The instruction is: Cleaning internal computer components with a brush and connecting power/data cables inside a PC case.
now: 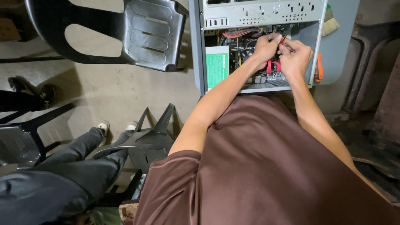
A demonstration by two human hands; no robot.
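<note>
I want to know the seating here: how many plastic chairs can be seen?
3. One dark chair at the top left beside the computer case, one chair at the left edge, one chair under the seated person's legs. Others may be out of view.

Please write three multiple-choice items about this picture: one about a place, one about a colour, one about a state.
1. Where are both hands?
A. inside the open computer case
B. on the black chair
C. on the floor

2. What colour is the flat cable under the hands?
A. blue
B. red
C. white

3. What is the state of the computer case's side?
A. closed
B. open
C. taped over

Answers:
1 A: the left hand and right hand reach into the computer case.
2 B: the flat cable is red.
3 B: wires and the green-labelled box inside show.
</note>
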